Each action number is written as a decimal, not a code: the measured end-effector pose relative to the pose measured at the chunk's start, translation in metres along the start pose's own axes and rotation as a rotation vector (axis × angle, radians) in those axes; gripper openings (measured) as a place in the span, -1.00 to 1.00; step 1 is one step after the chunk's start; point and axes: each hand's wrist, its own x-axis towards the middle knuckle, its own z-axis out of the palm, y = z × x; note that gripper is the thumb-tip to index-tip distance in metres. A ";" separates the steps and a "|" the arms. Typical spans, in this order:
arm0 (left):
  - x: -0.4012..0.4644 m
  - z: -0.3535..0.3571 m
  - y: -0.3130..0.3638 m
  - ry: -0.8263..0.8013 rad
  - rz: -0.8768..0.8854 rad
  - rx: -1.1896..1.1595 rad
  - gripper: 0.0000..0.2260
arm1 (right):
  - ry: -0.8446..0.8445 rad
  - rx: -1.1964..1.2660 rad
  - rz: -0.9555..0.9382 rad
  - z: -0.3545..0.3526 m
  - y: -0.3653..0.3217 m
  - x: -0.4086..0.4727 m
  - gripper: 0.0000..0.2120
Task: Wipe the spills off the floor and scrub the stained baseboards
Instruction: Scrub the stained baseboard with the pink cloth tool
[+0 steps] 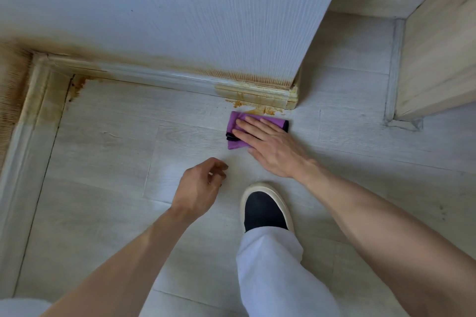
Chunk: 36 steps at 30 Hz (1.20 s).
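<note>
A folded purple cloth (235, 121) with a black edge lies flat on the pale wood floor (116, 141). My right hand (268, 145) presses it down with straight fingers. Just beyond the cloth an orange-brown spill (257, 110) spreads on the floor at the foot of the baseboard (252, 96), whose right end is stained yellow-brown. A second brown spill (77, 86) sits in the left corner, where the baseboard (43, 110) is also stained. My left hand (201, 186) hovers over the floor with loosely curled fingers, holding nothing.
My right foot in a black shoe with a white sole (265, 207) stands just behind the hands. The white wall (180, 13) ends in a corner at the right. A light wooden cabinet (438, 54) stands further right.
</note>
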 end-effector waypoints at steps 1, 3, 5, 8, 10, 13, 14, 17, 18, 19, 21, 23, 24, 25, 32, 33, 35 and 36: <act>0.000 -0.004 -0.003 0.010 -0.011 -0.005 -0.72 | 0.015 0.011 0.003 -0.002 -0.002 0.006 -0.47; -0.003 -0.008 -0.006 0.027 -0.034 -0.030 -0.73 | 0.020 0.018 0.008 -0.004 -0.010 0.022 -0.47; -0.003 -0.009 -0.008 0.024 -0.035 -0.037 -0.73 | -0.001 0.029 -0.006 -0.003 -0.012 0.032 -0.47; -0.001 -0.011 -0.013 0.034 -0.051 -0.061 -0.73 | -0.038 0.033 -0.029 -0.006 0.002 0.016 -0.45; -0.002 -0.011 -0.016 0.046 -0.067 -0.081 -0.73 | -0.034 0.032 -0.027 -0.008 0.009 0.006 -0.45; -0.005 -0.006 -0.016 0.040 -0.092 -0.100 -0.72 | 0.029 0.027 -0.030 -0.004 0.003 0.022 -0.46; -0.005 -0.004 -0.015 0.032 -0.095 -0.101 -0.72 | 0.053 0.042 -0.026 -0.001 -0.001 0.031 -0.46; 0.000 -0.002 -0.013 0.026 -0.071 -0.101 -0.71 | 0.104 0.090 0.001 0.003 -0.007 0.033 -0.42; 0.002 -0.003 -0.012 0.036 -0.063 -0.103 -0.71 | 0.112 0.111 0.004 0.005 -0.008 0.028 -0.40; 0.004 -0.006 -0.011 0.047 -0.049 -0.100 -0.70 | 0.128 0.136 0.008 0.008 -0.010 0.023 -0.39; 0.007 -0.009 -0.009 0.067 -0.027 -0.092 -0.70 | 0.185 0.187 0.028 0.012 -0.016 0.015 -0.39; 0.010 -0.012 -0.008 0.090 -0.013 -0.095 -0.69 | 0.226 0.215 0.075 0.017 -0.026 0.015 -0.40; 0.010 -0.013 -0.008 0.102 -0.007 -0.096 -0.69 | 0.225 0.217 0.088 0.018 -0.031 0.018 -0.40; 0.010 -0.013 -0.008 0.120 0.000 -0.099 -0.69 | 0.213 0.216 0.079 0.019 -0.035 0.021 -0.41; 0.015 -0.031 -0.008 0.197 -0.004 -0.104 -0.70 | -0.051 0.096 0.039 0.000 -0.089 0.070 -0.40; 0.016 -0.035 -0.010 0.206 -0.008 -0.096 -0.71 | -0.066 0.076 0.073 -0.001 -0.095 0.079 -0.40; 0.019 -0.041 -0.012 0.223 -0.027 -0.107 -0.70 | -0.064 0.068 0.099 -0.004 -0.098 0.095 -0.38; 0.020 -0.044 -0.012 0.226 -0.032 -0.108 -0.70 | -0.058 0.069 0.094 -0.006 -0.095 0.103 -0.39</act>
